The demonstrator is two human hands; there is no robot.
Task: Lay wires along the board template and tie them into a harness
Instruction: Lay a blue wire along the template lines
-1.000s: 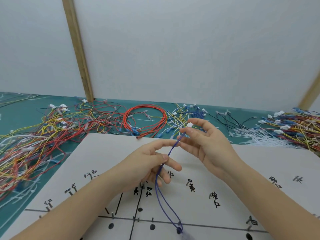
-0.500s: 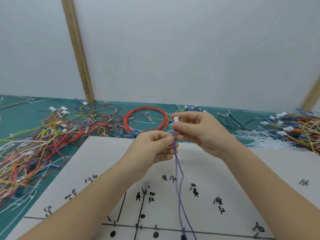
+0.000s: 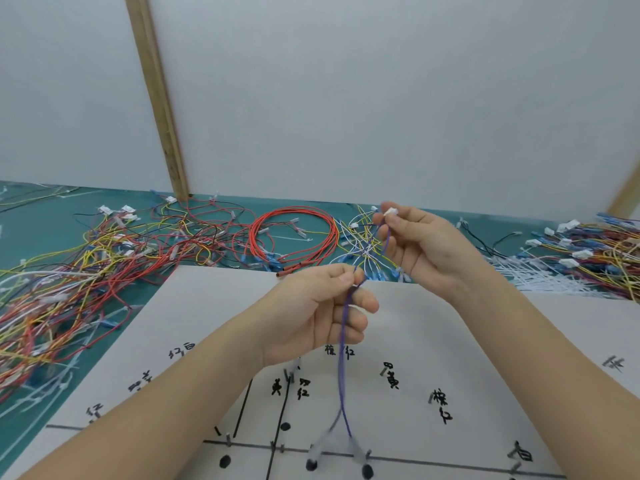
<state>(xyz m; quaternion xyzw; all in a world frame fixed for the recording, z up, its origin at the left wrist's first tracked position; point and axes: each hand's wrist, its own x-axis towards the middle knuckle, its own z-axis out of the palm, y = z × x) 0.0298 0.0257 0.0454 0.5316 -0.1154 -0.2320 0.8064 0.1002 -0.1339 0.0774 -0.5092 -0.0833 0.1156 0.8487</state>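
A thin purple wire [image 3: 343, 358] hangs above the white board template [image 3: 433, 334], which carries black lines, dots and handwritten labels. My right hand [image 3: 422, 247] pinches the wire's white connector [image 3: 390, 212] at its upper end. My left hand [image 3: 322, 310] pinches the wire lower down between thumb and forefinger. Below my left hand the wire falls as two strands that split near the board, their lower ends blurred.
Tangled red, yellow and white wires [image 3: 86, 265] cover the green mat at left. A coil of red wire [image 3: 294, 237] lies behind the board. More wires and white cable ties [image 3: 568, 268] are heaped at right. A wooden post [image 3: 156, 98] stands against the white wall.
My hands have drawn apart: the right rose up and to the right with the connector, while the left slid down the wire. The hanging strands swing.
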